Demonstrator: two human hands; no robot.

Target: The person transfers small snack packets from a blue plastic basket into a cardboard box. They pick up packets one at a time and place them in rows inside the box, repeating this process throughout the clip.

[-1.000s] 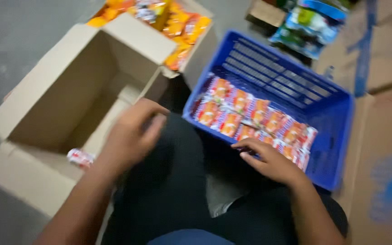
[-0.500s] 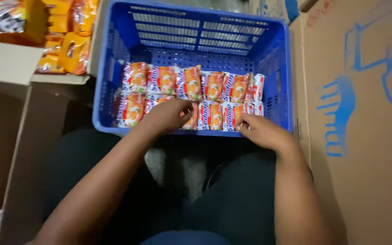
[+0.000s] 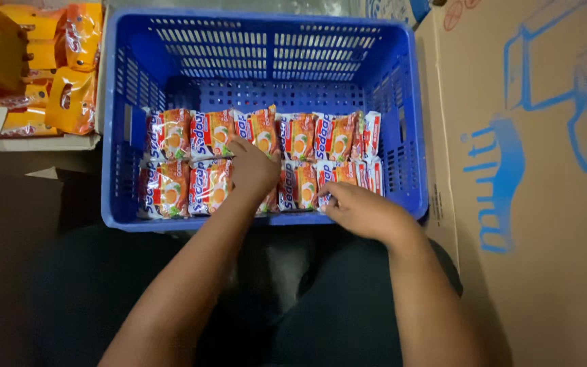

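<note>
Whereas a second ago the head camera looked slantwise across an open cardboard box with the blue crate off to the right, it now looks straight down into the blue crate (image 3: 259, 27), and both hands have come forward onto the packets. Only this one view is given. The left hand (image 3: 253, 170) lies palm down over the middle of the near row of orange and red noodle packets (image 3: 191, 160), its fingers curled onto the top edge of one packet; whether it grips or merely presses, I cannot tell. The right hand (image 3: 361, 211) rests at the crate's near rim, fingertips closed on the edge of a packet at the right end of the near row. The packets stand in two rows against the near wall, the far half of the crate bare. Half a second ago both hands already sat on these rows, so the work has settled into arranging them. Orange snack bags (image 3: 69, 68) lie at upper left, and a printed cardboard box (image 3: 531, 204) stands on the right.
</note>
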